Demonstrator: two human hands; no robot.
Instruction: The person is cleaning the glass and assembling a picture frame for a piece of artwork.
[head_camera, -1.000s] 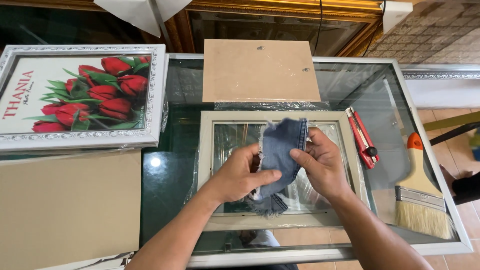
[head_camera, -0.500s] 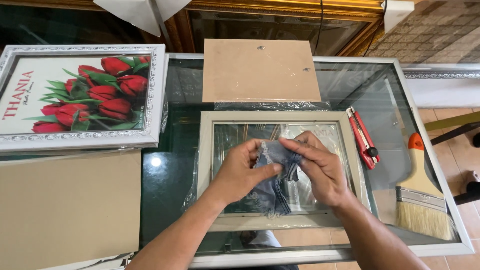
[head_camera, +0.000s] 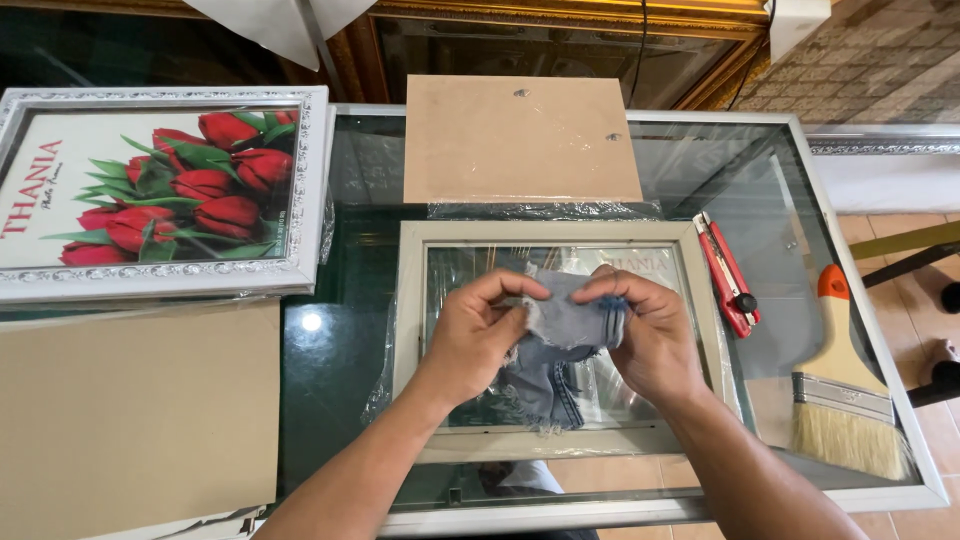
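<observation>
A piece of blue denim cloth (head_camera: 556, 345) is bunched between both hands above a pale picture frame (head_camera: 415, 330) lying flat on the glass table. My left hand (head_camera: 480, 335) pinches the cloth's left edge. My right hand (head_camera: 640, 335) grips its right side. The cloth's frayed lower end hangs onto the frame's glass (head_camera: 480, 265). Plastic wrap lies crumpled around the frame.
A silver-framed print of red tulips (head_camera: 160, 190) lies at the left. Brown cardboard (head_camera: 130, 420) is below it, and a brown backing board (head_camera: 520, 140) lies beyond the frame. A red utility knife (head_camera: 728, 275) and an orange-handled paintbrush (head_camera: 840, 390) rest at the right, near the table edge (head_camera: 890, 350).
The cloth was held up spread out. Both hands have brought it down and gathered it into a smaller bunch over the frame's glass.
</observation>
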